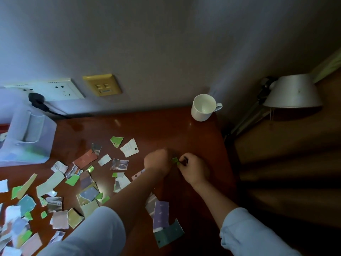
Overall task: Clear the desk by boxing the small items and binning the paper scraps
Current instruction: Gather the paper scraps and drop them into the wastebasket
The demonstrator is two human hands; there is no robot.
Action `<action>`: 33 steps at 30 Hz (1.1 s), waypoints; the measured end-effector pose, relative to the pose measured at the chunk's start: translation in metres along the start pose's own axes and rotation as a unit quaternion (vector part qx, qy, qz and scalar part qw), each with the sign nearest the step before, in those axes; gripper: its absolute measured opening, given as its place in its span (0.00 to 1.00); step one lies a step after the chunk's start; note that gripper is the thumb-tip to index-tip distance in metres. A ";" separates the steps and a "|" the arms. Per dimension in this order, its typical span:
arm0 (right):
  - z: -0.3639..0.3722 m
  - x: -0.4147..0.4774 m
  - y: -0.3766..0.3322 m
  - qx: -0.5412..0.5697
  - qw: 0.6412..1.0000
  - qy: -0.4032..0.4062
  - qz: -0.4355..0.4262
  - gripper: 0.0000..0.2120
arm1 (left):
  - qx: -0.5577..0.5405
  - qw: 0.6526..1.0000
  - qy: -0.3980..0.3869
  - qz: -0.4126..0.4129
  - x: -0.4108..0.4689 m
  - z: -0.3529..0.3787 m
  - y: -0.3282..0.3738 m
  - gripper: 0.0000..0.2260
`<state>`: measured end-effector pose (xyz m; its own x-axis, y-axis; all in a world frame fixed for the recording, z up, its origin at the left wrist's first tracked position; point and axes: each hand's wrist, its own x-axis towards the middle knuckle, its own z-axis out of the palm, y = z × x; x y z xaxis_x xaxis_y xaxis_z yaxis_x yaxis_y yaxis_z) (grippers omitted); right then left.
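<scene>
Tiny green scrap (175, 160) pinched near the right side of the tabletop (147, 126)
Right hand (194, 169) had its fingers clamped on the scrap's edge; left hand (156, 160) was curled right against it, couldn't tell if it held anything. The other paper scraps (49, 183) lay spread over the left half. They looked feather-light, floppy and easy to tear, so I'd pinch an edge or sweep them together

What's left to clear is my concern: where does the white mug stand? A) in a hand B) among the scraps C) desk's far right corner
C: the white mug stands upright at the far right corner of the desk, apart from the paper scraps.
</scene>
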<state>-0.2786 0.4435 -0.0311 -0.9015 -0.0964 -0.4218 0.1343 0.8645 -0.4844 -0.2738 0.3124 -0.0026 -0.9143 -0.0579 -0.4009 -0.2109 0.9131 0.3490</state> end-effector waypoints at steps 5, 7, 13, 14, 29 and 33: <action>0.002 0.001 -0.001 -0.048 0.999 -0.006 -0.010 0.05 | -0.043 0.999 -0.031 -0.006 -0.004 -0.004 -0.002 0.05; 0.002 0.002 0.000 -0.050 0.998 -0.027 -0.006 0.08 | -0.081 0.996 -0.034 -0.010 -0.006 -0.004 -0.001 0.04; -0.001 -0.015 -0.011 0.264 0.959 -0.049 0.094 0.13 | -0.258 0.959 -0.044 -0.106 -0.010 0.001 -0.015 0.08; -0.002 -0.021 -0.015 0.309 0.943 -0.050 0.110 0.11 | -0.295 0.947 -0.038 -0.117 -0.015 -0.001 -0.017 0.09; 0.018 -0.112 -0.082 0.381 0.902 -0.190 0.076 0.05 | -0.571 0.751 0.150 -0.295 -0.178 -0.022 -0.054 0.02; 0.036 -0.145 -0.110 0.361 0.900 -0.241 0.046 0.06 | -0.602 0.706 0.208 -0.309 -0.225 -0.021 -0.078 0.04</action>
<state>-0.1476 0.3446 0.0560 -0.6136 -0.3938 -0.6844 0.5881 0.3505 -0.7289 -0.0595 0.2459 0.0786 -0.4879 -0.6376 -0.5961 -0.5258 -0.3304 0.7838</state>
